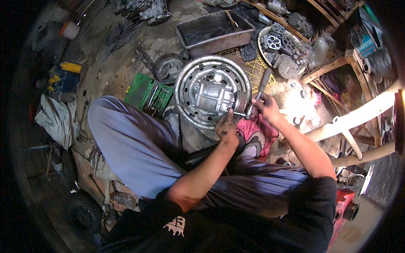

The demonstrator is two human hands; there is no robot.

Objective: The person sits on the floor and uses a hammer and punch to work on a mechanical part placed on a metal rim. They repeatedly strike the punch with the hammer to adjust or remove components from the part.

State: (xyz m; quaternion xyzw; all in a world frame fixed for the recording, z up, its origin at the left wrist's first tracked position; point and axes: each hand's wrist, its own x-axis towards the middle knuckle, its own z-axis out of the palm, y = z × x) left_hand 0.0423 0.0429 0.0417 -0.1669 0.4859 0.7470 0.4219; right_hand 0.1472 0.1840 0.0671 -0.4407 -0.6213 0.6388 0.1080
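Observation:
A silver cylindrical metal housing (211, 96) rests inside a steel wheel rim (184, 84) on the floor before me. My right hand (265, 107) grips a wrench handle (265, 80) that points upward, its lower end joined to a horizontal socket extension (239, 114) at the housing's lower right side. My left hand (225, 128) is closed with its fingertips on that extension, just below the housing. A pink cloth (265, 135) lies under my hands, beside my shoe. An open green socket case (147, 92) sits left of the rim.
Behind the rim are a metal pan (214, 47), a dark round pan (166, 69) and a yellow grid (254, 69). A round tray (265, 59) holds several parts at the upper right. A wooden frame (316, 74) and pale bars (354, 111) stand right. Blue-yellow containers (63, 82) sit left.

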